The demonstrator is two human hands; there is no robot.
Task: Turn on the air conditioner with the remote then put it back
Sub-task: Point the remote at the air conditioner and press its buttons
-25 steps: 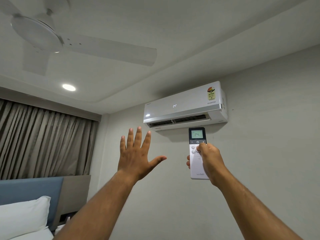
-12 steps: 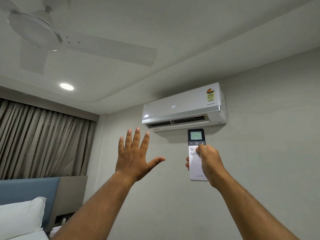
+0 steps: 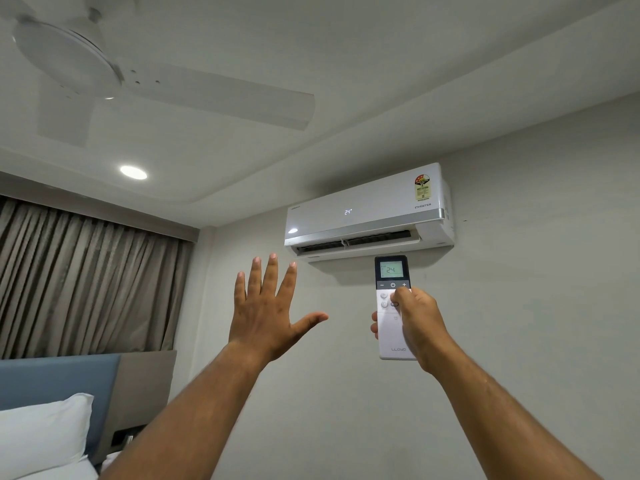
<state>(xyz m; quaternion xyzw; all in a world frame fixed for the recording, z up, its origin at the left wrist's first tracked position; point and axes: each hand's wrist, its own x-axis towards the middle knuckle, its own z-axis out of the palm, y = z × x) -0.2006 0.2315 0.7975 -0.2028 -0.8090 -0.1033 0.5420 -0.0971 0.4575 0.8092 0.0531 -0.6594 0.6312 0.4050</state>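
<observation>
**Remote held up toward the running air conditioner**

The person is looking up at a white air conditioner (image 3: 369,213) mounted high on a pale wall, and its front panel is showing "24". The right hand (image 3: 417,323) is gripping a white remote (image 3: 393,306) upright just below the unit, fingers wrapped round the back and the thumb lying across the buttons just under the dark strip with the power symbol. The remote's small screen is also reading "24".

The left hand (image 3: 268,306) is raised beside it, empty, palm facing the wall, fingers spread wide and thumb pointing toward the remote without touching it.

Compared with half a second ago, very little is changing: both hands are keeping the same pose and grip, the thumb is staying in the same spot on the buttons, and both displays are still reading "24". The whole scene is only drifting a touch in the view.

A white ceiling fan (image 3: 104,74) is hanging at upper left, a round ceiling light (image 3: 133,172) is glowing, brown curtains (image 3: 86,289) are covering the left side, and a white pillow (image 3: 41,438) is lying against a blue headboard (image 3: 59,379).
</observation>
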